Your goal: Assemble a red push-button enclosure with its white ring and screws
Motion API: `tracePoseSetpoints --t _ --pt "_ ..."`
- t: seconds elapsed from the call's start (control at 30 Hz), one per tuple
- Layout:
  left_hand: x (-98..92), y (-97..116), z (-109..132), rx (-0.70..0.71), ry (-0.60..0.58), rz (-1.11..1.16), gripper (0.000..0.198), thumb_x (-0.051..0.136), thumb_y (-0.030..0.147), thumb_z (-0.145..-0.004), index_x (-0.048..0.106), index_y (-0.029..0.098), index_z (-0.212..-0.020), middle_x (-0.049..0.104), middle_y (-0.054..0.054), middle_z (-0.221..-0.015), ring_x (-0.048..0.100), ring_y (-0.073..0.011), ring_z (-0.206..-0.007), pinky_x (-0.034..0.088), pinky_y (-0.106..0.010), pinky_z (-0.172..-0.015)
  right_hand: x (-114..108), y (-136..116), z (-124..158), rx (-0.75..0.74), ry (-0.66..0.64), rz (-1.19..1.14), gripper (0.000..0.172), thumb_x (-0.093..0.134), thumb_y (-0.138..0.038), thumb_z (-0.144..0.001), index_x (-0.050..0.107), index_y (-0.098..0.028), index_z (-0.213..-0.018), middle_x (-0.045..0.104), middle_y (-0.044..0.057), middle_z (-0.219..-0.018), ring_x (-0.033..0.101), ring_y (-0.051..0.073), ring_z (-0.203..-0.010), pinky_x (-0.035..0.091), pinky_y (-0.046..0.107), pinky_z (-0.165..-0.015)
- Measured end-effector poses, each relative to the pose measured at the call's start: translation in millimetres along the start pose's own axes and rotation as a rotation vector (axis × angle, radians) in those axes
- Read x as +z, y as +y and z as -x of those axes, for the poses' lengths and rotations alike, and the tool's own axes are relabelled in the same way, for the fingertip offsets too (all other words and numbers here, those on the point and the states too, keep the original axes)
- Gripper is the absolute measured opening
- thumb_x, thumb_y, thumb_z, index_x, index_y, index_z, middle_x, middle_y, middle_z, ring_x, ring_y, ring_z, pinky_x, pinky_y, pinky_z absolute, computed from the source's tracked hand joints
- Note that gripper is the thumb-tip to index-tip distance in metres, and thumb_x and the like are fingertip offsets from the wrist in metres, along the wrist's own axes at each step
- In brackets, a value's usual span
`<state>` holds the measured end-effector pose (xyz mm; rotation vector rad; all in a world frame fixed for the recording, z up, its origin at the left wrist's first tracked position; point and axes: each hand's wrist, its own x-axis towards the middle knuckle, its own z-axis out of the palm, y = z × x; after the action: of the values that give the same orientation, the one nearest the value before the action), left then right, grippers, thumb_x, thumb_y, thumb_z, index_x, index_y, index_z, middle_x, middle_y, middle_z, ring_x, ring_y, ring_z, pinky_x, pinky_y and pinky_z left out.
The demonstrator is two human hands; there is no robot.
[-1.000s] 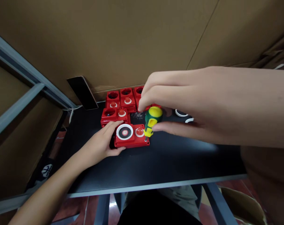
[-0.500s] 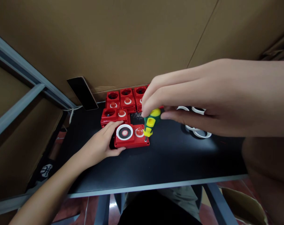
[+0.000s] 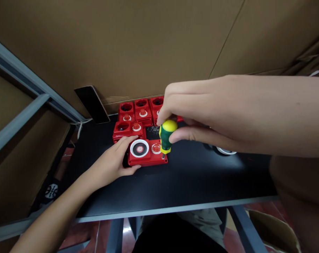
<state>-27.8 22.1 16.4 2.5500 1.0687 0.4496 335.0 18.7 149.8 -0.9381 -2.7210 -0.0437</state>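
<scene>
A red alarm box (image 3: 152,160) with a white-ringed round speaker and a clear-capped red lamp lies flat on the black table (image 3: 191,186). My left hand (image 3: 119,154) is closed round its left end, thumb at the near side and fingers at the far side. My right hand (image 3: 191,112) grips a stubby green and yellow screwdriver (image 3: 165,136) between thumb and fingers. The screwdriver stands nearly upright, its tip down at a screw by the box's right end. Part of the right-hand fingers is hidden behind the hand.
Several similar red boxes (image 3: 126,130) without white rings stand behind, near the cardboard wall (image 3: 138,49). A phone-like dark slab (image 3: 93,104) leans at the back left. White rings (image 3: 226,151) lie at the right, partly covered by my right arm. Small pale bits (image 3: 152,131) lie between the boxes.
My right hand has turned the screwdriver and shifted its thumb along the handle; the yellow inlay now faces away. The left hand and the red box stay in place.
</scene>
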Motion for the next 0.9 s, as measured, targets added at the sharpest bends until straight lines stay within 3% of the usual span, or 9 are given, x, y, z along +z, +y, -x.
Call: tracePoseSetpoints --t 0.13,0.23,0.37,0.6,0.8,0.9 --pt "0.6 -1.8 -0.1 0.014 0.005 -0.014 0.082 0.087 0.039 -0.101 0.044 0.021 -0.169 0.067 -0.020 -0.162 0.073 -0.0395 -0.146 0.063 -0.055 -0.124 -3.2 -3.8 -5.7 -0.025 -0.021 -0.096 0.033 0.050 -0.051 -0.122 0.068 -0.027 -0.109 0.072 -0.005 -0.095 0.055 0.012 -0.068 0.040 0.034 -0.066" --pt "1.6 -2.8 0.8 0.029 0.012 -0.020 0.082 0.087 0.039 -0.101 0.044 0.020 -0.169 0.066 -0.021 -0.163 0.073 -0.0402 -0.146 0.064 -0.056 -0.122 -7.0 -8.8 -9.1 0.016 -0.044 -0.079 0.037 0.049 -0.054 -0.121 0.067 -0.028 -0.103 0.071 -0.003 -0.089 0.054 0.013 -0.067 0.038 0.036 -0.065" --pt "2.2 -3.4 1.6 0.037 0.021 -0.018 0.082 0.086 0.039 -0.101 0.043 0.021 -0.169 0.066 -0.021 -0.163 0.072 -0.0408 -0.147 0.064 -0.058 -0.122 -7.9 -16.4 -10.1 0.010 -0.055 -0.039 0.043 0.047 -0.064 -0.120 0.070 -0.029 -0.108 0.069 -0.002 -0.088 0.056 0.015 -0.068 0.039 0.037 -0.069" --pt "-1.1 1.3 -0.2 -0.001 -0.008 0.034 0.075 0.085 0.039 -0.103 0.048 0.023 -0.166 0.068 -0.018 -0.158 0.073 -0.0383 -0.143 0.063 -0.059 -0.123 2.2 -29.4 -10.7 0.053 -0.056 0.180 0.036 0.044 -0.047 -0.122 0.073 -0.026 -0.117 0.066 -0.002 -0.084 0.056 0.017 -0.064 0.035 0.037 -0.067" --pt "-0.6 1.7 -0.2 -0.003 -0.010 0.029 0.076 0.085 0.039 -0.102 0.048 0.022 -0.166 0.067 -0.019 -0.161 0.072 -0.0391 -0.145 0.061 -0.059 -0.125 -1.2 -28.2 -13.4 0.052 -0.058 0.146 0.055 0.038 -0.068 -0.120 0.073 -0.026 -0.115 0.066 -0.001 -0.080 0.054 0.016 -0.063 0.034 0.036 -0.065" --pt "-1.0 1.6 0.0 -0.019 -0.020 0.037 0.074 0.084 0.041 -0.102 0.049 0.022 -0.165 0.068 -0.019 -0.160 0.072 -0.0392 -0.144 0.061 -0.059 -0.125 0.3 -25.9 -13.2 0.038 -0.010 0.166 0.052 0.037 -0.064 -0.121 0.071 -0.027 -0.107 0.064 -0.002 -0.074 0.047 0.016 -0.057 0.031 0.038 -0.063"
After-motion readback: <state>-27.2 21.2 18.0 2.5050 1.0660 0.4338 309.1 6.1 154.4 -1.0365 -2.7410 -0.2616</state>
